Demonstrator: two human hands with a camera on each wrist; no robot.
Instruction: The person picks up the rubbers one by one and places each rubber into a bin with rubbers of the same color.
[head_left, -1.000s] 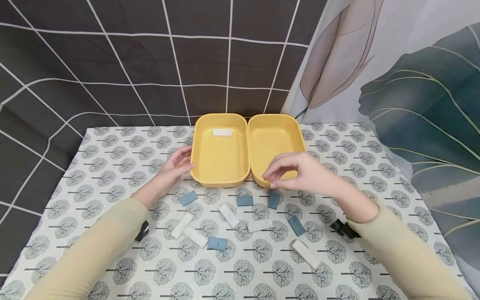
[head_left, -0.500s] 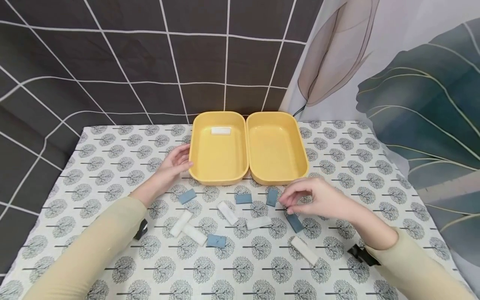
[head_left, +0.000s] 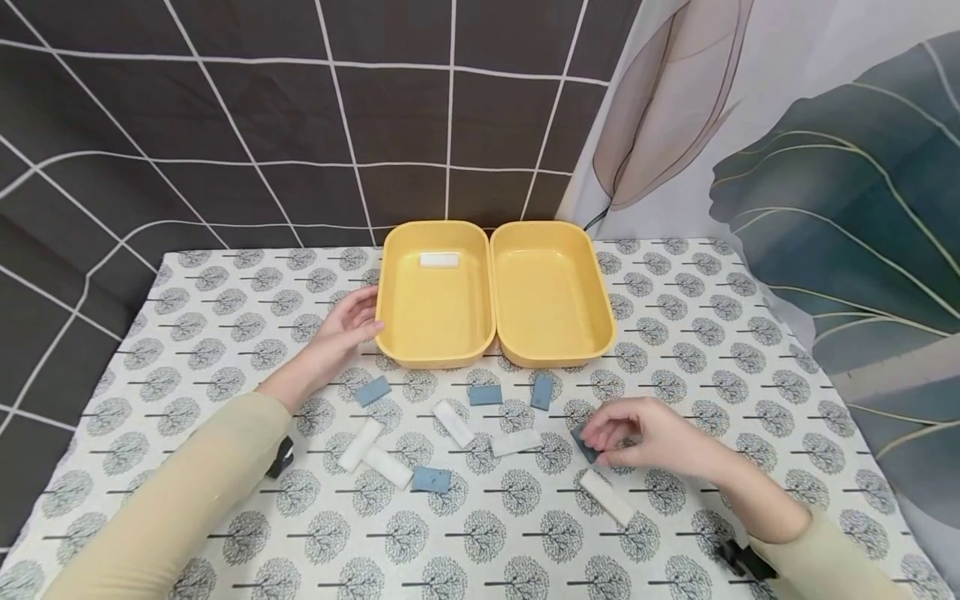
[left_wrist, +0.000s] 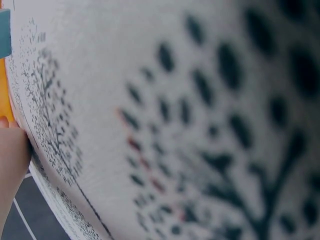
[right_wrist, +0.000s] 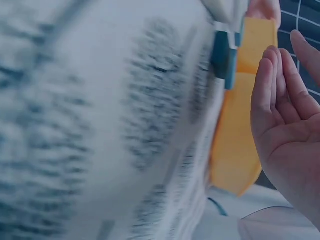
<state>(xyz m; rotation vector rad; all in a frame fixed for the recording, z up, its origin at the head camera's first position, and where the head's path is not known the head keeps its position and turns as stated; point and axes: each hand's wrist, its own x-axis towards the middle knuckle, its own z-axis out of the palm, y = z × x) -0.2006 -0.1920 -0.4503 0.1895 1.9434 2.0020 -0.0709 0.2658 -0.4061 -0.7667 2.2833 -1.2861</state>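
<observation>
My left hand [head_left: 341, 333] rests against the outer side of the left yellow tray [head_left: 435, 321], its thumb at the near left corner. A white block [head_left: 438, 260] lies inside that tray, towards the back. Over a small blue block [head_left: 579, 437] at the right, my right hand [head_left: 645, 433] hangs low with thumb and fingers apart; the fingers partly cover the block. In the right wrist view the right hand [right_wrist: 287, 120] shows loosely extended fingers and nothing held. Just below it in the head view lies a longer white block [head_left: 606, 497].
Joined to the left tray is a right yellow tray [head_left: 551, 308]. Several blue blocks [head_left: 485, 395] and white blocks [head_left: 516, 442] lie scattered on the tree-patterned cloth [head_left: 480, 550] in front. A dark tiled backdrop [head_left: 390, 108] stands behind.
My right hand has moved from above the right tray's near edge, down and to the right, to the blue block. The left hand has stayed at the left tray.
</observation>
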